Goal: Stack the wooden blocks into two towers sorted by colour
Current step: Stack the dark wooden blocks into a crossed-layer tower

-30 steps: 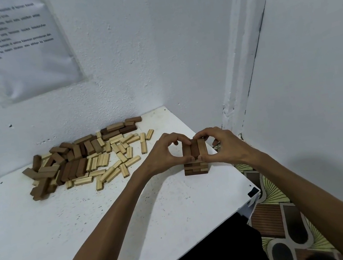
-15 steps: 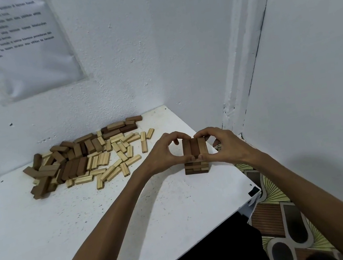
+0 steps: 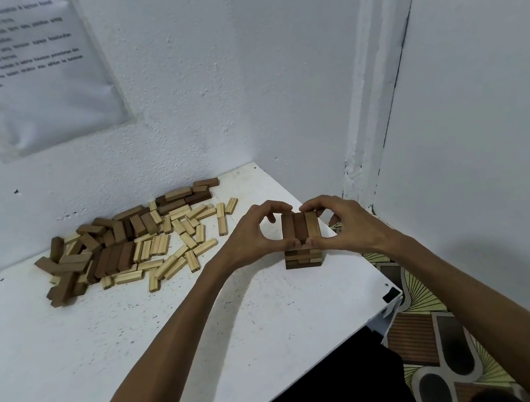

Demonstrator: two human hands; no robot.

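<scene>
A short tower of dark brown blocks [image 3: 303, 247] stands near the right edge of the white table [image 3: 106, 347]. Its top layer shows three blocks side by side. My left hand [image 3: 255, 233] cups the tower's left side, thumb at the front and fingers at the back of the top layer. My right hand [image 3: 343, 223] mirrors it on the right side. Both hands press on the top layer's ends. A loose pile of dark brown blocks [image 3: 98, 251] and light blocks [image 3: 177, 246] lies at the back left of the table.
White walls close in behind and to the right of the table. A printed sheet [image 3: 27, 64] hangs on the back wall. The table's right edge drops to a patterned floor [image 3: 430, 331]. A black corner piece [image 3: 390, 295] marks the table's near right corner.
Both hands stay clasped around the tower's top layer; nothing has visibly moved apart from a slight shift of the view.
</scene>
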